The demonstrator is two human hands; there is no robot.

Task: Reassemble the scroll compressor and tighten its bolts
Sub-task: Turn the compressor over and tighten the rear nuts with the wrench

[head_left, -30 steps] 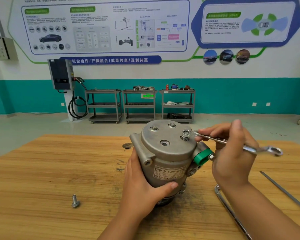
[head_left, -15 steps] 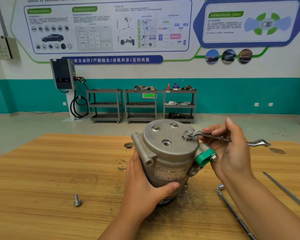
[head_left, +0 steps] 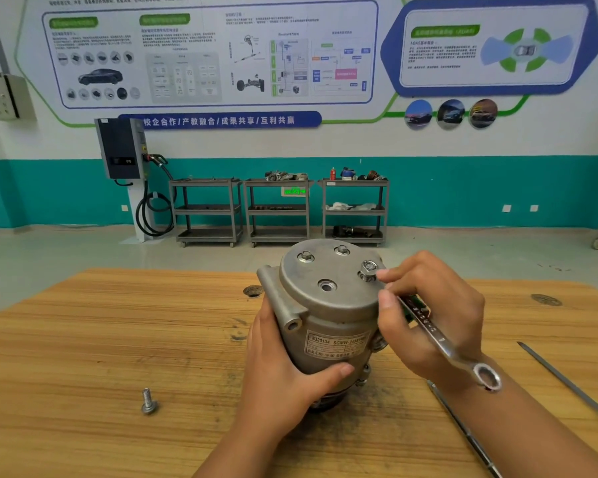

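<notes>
The grey scroll compressor (head_left: 328, 305) stands on end on the wooden table (head_left: 118, 339), its round end cover facing up. My left hand (head_left: 283, 370) grips its side, thumb under the label. Two bolts (head_left: 306, 257) sit seated at the cover's far edge; a third bolt (head_left: 369, 269) stands raised at the right edge. My right hand (head_left: 432, 315) holds a silver combination wrench (head_left: 439, 339) by its shank, one end at the raised bolt, the ring end pointing toward me over my wrist. A loose flanged bolt (head_left: 149, 403) stands on the table at the left.
A long metal bar (head_left: 463, 429) lies on the table under my right forearm and a thin rod (head_left: 567, 384) lies further right. Dark knots mark the tabletop (head_left: 252, 290). Three shelf carts (head_left: 278, 212) and a charging post (head_left: 125, 160) stand by the far wall.
The wrench handle has swung clockwise from pointing right to pointing toward me. My right hand moved with it. My left hand kept its grip on the compressor.
</notes>
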